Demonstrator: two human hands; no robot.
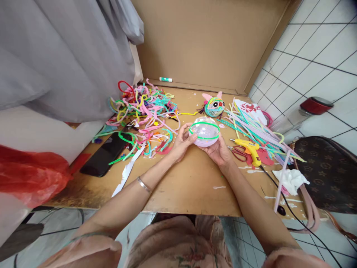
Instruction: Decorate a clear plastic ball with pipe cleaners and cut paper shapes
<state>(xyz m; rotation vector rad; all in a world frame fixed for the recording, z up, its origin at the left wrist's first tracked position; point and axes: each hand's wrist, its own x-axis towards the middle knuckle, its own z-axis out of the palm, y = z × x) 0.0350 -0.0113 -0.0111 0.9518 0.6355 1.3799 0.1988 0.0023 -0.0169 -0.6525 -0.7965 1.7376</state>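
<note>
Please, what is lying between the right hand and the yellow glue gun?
In the head view, red-handled scissors lie between the right hand and the yellow glue gun.

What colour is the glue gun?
The glue gun is mostly yellow, shown in the head view.

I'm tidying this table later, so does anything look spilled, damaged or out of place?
Yes. Pale streaks mark the tabletop near the yellow glue gun, perhaps dried glue or scraped surface. The white paper strip at left has ragged edges, as if torn. Dark staining spreads along the tabletop's front left edge.
</note>
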